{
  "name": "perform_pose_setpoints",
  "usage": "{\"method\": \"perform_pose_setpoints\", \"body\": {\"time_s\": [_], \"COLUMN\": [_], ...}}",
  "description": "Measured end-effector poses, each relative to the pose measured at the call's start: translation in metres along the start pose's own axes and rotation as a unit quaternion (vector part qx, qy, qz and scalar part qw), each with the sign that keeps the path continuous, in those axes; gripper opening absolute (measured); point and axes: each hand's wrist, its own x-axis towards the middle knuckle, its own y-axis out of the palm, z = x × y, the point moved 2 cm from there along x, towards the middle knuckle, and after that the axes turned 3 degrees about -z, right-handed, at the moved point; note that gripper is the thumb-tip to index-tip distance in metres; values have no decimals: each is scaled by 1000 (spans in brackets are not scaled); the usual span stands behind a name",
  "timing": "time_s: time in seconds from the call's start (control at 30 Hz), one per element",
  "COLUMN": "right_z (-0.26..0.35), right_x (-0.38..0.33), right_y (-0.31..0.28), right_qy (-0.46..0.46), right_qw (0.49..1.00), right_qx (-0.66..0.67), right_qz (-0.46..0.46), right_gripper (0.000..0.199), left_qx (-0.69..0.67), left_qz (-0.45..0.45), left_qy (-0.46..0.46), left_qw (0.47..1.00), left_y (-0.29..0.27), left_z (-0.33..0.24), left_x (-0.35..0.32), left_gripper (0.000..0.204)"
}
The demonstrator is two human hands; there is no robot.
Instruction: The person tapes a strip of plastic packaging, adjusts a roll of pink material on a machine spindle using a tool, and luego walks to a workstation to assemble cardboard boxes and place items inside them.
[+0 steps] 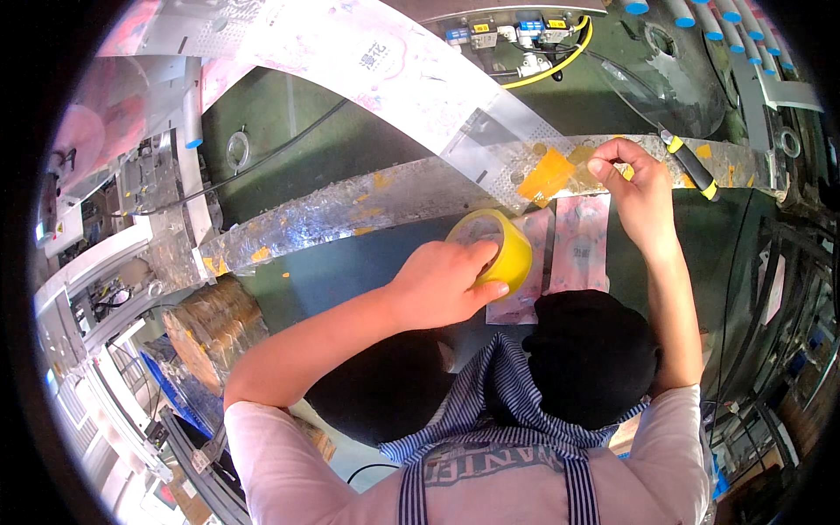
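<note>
Left hand (437, 282) is gripping a roll of yellow adhesive tape (521, 255), fingers hooked into its core, while the right hand (637, 188) is pinching thumb to fingertip beside an orange-yellow tape piece (547, 178); whether it is holding tape cannot be told. Between and beyond the hands, that piece is already lying over the printed film's end (490, 144) at the metal beam (324, 206), its right side seemingly not yet pressed flat.

Left hand (437, 282) gripping yellow roll (519, 258), right hand (640, 191) at orange tape (544, 178) — printed film (367, 74)
</note>
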Motion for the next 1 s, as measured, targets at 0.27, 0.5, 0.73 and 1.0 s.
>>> {"method": "perform_pose_setpoints", "body": {"time_s": [0.27,0.5,0.73,1.0], "right_z": [-37,-17,-41,-53], "right_x": [3,-3,28,38], "right_y": [-8,-4,11,21], "right_qy": [60,56,48,40], "right_qw": [998,998,997,973], "right_qx": [-31,12,-36,-225], "right_qz": [3,29,41,-34], "right_gripper": [12,13,24,25], "left_qx": [-293,0,-206,-142], "left_qz": [-5,13,17,-42], "left_qy": [-42,-163,-188,-164], "left_qw": [955,987,960,975], "left_y": [-4,8,36,42], "left_z": [16,40,47,47], "left_x": [-6,-1,8,18], "left_gripper": [27,33,37,29]}}
